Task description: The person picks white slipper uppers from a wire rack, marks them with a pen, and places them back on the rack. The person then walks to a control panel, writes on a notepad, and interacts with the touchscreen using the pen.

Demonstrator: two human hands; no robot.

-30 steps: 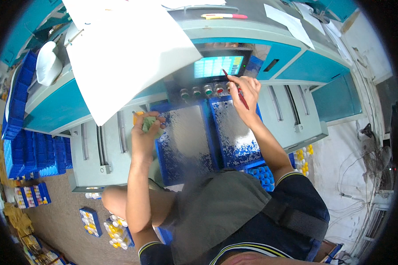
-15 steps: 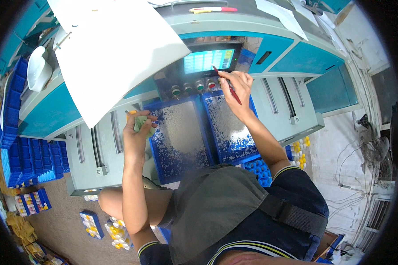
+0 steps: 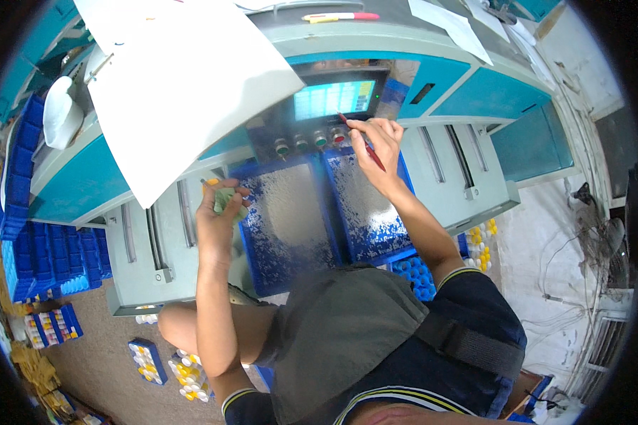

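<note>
My right hand (image 3: 378, 149) grips a dark red pen-like stick (image 3: 373, 154), its tip near the lower edge of the lit touch screen (image 3: 333, 100). Below the screen sits a row of round push buttons (image 3: 320, 139), green and red. My left hand (image 3: 217, 216) is closed around a crumpled pale green cloth or paper (image 3: 225, 201); a small yellow-orange thing (image 3: 209, 184) shows beside its fingers. Between my forearms lie two blue trays, the left tray (image 3: 290, 276) and the right tray (image 3: 386, 250), both strewn with many small pale pieces.
A large white sheet (image 3: 184, 78) hangs over the machine at upper left. Stacked blue bins (image 3: 57, 251) stand at the left. Boxes of white and yellow bottles (image 3: 190, 372) rest on the floor. Pens (image 3: 342, 16) lie on the top ledge. Loose cables (image 3: 563, 283) hang at the right.
My right hand has drawn slightly down and back, and the stick's tip has dropped from the screen's middle to its lower edge. My left hand stays nearly still.
</note>
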